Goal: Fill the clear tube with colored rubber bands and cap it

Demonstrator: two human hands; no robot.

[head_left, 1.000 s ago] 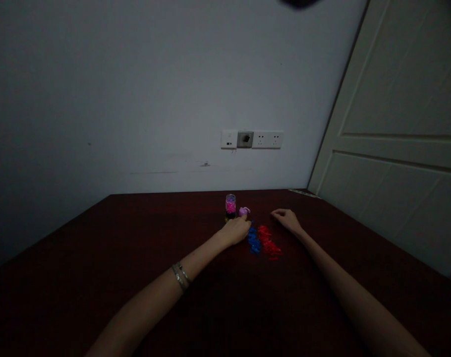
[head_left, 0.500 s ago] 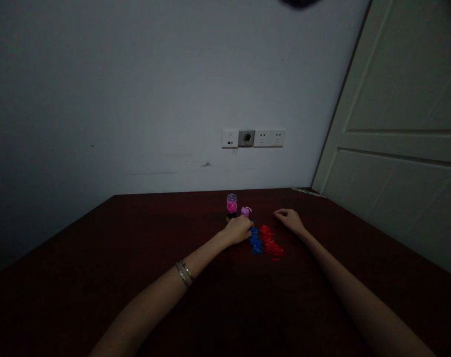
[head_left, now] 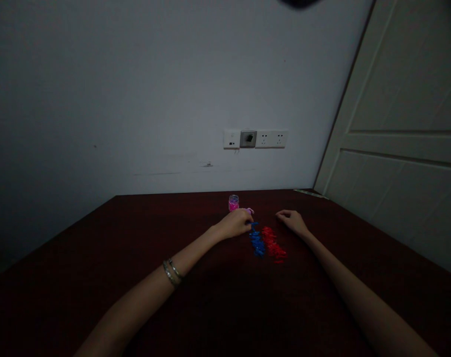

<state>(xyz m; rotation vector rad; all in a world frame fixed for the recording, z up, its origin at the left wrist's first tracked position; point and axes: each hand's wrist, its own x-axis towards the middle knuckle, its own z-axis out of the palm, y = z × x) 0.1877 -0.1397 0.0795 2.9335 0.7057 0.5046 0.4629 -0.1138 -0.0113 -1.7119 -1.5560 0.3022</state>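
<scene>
Head view: left hand (head_left: 235,223), fingers drawn narrow, can't tell what's pinched! Blue pieces (head_left: 257,243) lie just to its right, their strip running toward the wearer; right hand (head_left: 292,221), loosely curled, contents unclear, sits farther off.

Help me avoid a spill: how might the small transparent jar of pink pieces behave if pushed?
The small transparent jar may tip if pushed high, as it looks taller than wide. Smooth-looking, it could be slippery. Its top looks open, so pink pieces could spill.
</scene>
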